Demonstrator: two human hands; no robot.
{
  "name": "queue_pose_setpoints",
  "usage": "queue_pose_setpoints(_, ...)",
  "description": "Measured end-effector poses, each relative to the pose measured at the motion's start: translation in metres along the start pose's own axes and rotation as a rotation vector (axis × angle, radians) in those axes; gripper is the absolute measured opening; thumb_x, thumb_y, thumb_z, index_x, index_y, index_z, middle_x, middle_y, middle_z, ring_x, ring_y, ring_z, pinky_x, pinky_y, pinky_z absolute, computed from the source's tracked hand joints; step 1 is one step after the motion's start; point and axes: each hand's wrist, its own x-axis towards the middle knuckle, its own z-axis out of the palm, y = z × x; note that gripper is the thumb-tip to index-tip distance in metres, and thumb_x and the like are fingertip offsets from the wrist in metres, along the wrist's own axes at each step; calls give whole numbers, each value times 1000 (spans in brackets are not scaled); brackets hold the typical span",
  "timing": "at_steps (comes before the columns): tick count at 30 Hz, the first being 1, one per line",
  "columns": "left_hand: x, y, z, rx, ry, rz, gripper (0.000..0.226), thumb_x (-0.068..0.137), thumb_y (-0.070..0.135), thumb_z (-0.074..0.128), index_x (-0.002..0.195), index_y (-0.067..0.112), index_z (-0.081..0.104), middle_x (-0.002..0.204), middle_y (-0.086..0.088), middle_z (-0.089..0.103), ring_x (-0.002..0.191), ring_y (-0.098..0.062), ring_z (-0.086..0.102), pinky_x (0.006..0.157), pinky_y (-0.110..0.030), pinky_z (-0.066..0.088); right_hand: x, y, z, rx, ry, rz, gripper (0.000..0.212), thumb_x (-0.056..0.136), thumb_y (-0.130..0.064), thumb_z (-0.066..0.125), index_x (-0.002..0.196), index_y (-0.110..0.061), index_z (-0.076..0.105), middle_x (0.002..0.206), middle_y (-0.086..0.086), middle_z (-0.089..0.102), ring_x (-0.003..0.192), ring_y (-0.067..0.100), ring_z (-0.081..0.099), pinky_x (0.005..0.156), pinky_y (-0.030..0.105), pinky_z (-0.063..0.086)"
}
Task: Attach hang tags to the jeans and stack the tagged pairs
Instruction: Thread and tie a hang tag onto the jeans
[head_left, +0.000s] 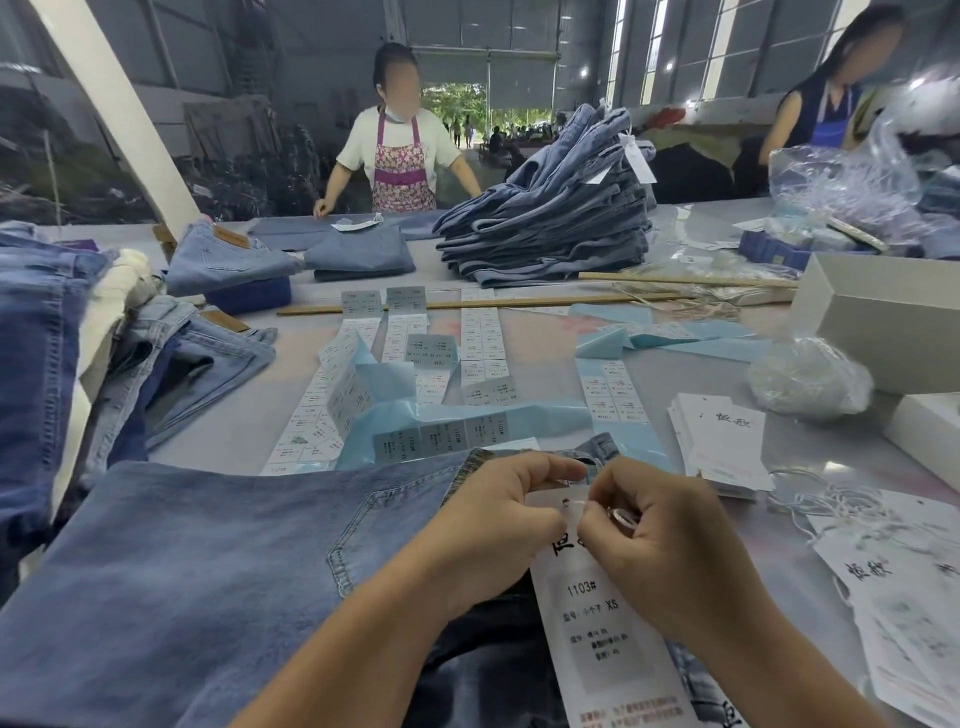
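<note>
Jeans (218, 571): we see them flat on the bench (810, 582), waistband toward the right, beneath our hands.
Left hand (498, 525): fingers curled, pinching the tag's top edge.
Hang tag (602, 634): long axis running away from us, punched end farthest.
Right hand (670, 551): fingers clenched on the string at the tag's hole.
Tagged stack (550, 228): far across the bench.

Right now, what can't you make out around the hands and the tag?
Head view only:
- Tag hole and string: covered by left hand and right hand.
- Tag's small print: blurred; its bottom is cut off by the frame edge.
- Jeans belt loop: hidden behind the fingers.
</note>
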Motion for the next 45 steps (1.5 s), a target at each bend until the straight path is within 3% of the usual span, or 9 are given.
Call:
queue_pose_setpoints(8, -3, 0, -2, -73, -37, 10, 44, 79, 8, 62, 122, 15, 66, 117, -5, 72, 108, -23, 68, 102, -44, 50, -3, 1, 6, -50, -4, 24, 23, 77, -17, 71, 63, -22, 53, 50, -11, 49, 54, 8, 49, 47, 16, 34)
queue_pose_setpoints(11, -2, -2, -7, -327, -97, -54, 59, 65, 12, 49, 122, 8, 63, 118, -19, 69, 100, -29, 68, 93, -42, 54, -4, 1, 5, -56, -6, 46, 22, 78, -19, 70, 64, -23, 53, 51, -10, 52, 54, 8, 50, 48, 17, 36)
queue_pose_setpoints(14, -1, -4, -11, -499, -164, -113, 62, 60, 5, 43, 118, -3, 63, 113, -24, 69, 94, -31, 66, 82, -41, 57, -4, 1, 5, -47, -16, 55, 19, 79, -20, 69, 66, -23, 56, 51, -9, 53, 53, 8, 50, 46, 17, 33)
queue_pose_setpoints(18, 0, -4, -12, -372, -296, -82, 60, 63, -6, 43, 117, 0, 68, 111, -20, 71, 96, -26, 68, 90, -40, 58, -5, -1, 5, -44, -26, 47, 16, 79, -18, 69, 68, -22, 58, 52, -9, 51, 53, 10, 48, 48, 23, 35)
queue_pose_setpoints(25, -4, -8, -21, -570, -459, -101, 65, 66, -15, 36, 119, 2, 69, 124, -23, 66, 107, -27, 68, 88, -34, 57, -6, 2, 2, 22, -49, 39, 16, 78, -16, 69, 68, -22, 59, 54, -8, 55, 51, 9, 49, 45, 17, 32)
queue_pose_setpoints(29, -7, -3, -15, -428, -382, 13, 35, 88, -3, 66, 122, 2, 67, 118, -19, 70, 101, -23, 69, 85, -32, 58, -5, 5, -1, 134, -52, 30, 18, 80, -15, 70, 67, -22, 60, 54, -5, 57, 49, 10, 47, 46, 21, 36)
queue_pose_setpoints(32, -5, -1, -8, -325, -238, 44, 26, 94, 3, 60, 119, -1, 66, 108, -17, 73, 95, -21, 71, 85, -36, 60, -4, 6, -5, 216, -49, 15, 15, 81, -22, 71, 68, -22, 64, 54, -4, 59, 45, 10, 45, 45, 23, 37)
queue_pose_setpoints(39, -2, -1, 7, -181, -38, 109, 18, 95, 3, 61, 94, 12, 76, 78, -9, 73, 67, -19, 68, 60, -29, 59, -5, 7, -10, 287, -74, 11, 24, 80, -38, 63, 69, -16, 67, 56, 7, 57, 50, 15, 42, 48, 33, 37)
queue_pose_setpoints(45, -3, 0, 9, -48, 6, 151, 19, 92, 4, 66, 95, 19, 77, 74, -7, 71, 65, -9, 62, 60, -23, 54, -5, 12, -14, 293, -87, 48, 18, 86, -12, 70, 73, -24, 67, 52, 8, 52, 46, 4, 35, 44, 19, 28)
